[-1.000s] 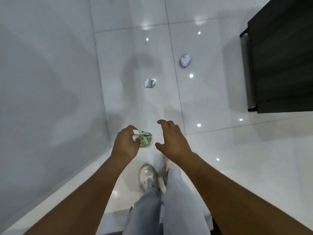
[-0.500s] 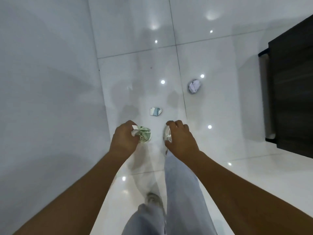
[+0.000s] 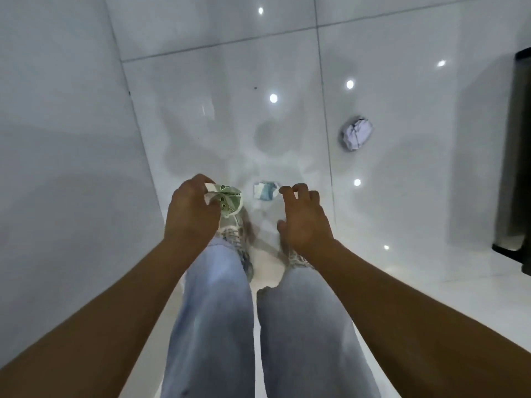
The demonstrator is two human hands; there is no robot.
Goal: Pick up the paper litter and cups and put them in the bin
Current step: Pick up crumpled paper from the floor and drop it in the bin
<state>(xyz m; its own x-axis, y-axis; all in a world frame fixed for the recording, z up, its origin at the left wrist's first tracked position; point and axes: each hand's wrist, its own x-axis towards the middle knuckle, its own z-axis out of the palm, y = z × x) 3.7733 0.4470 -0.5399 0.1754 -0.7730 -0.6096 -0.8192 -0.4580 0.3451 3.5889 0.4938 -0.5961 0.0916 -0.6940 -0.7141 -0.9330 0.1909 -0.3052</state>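
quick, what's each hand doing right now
Left hand: holds the green-and-white crumpled paper.
Right hand: open, fingers loosely curled, holding nothing, near the blue-and-white scrap on the floor.

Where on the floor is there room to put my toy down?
Bare tiles lie beyond the blue paper scrap and left of the white paper ball. More lie between that ball and the dark cabinet. It is crowded by the feet, under the left hand and right hand.
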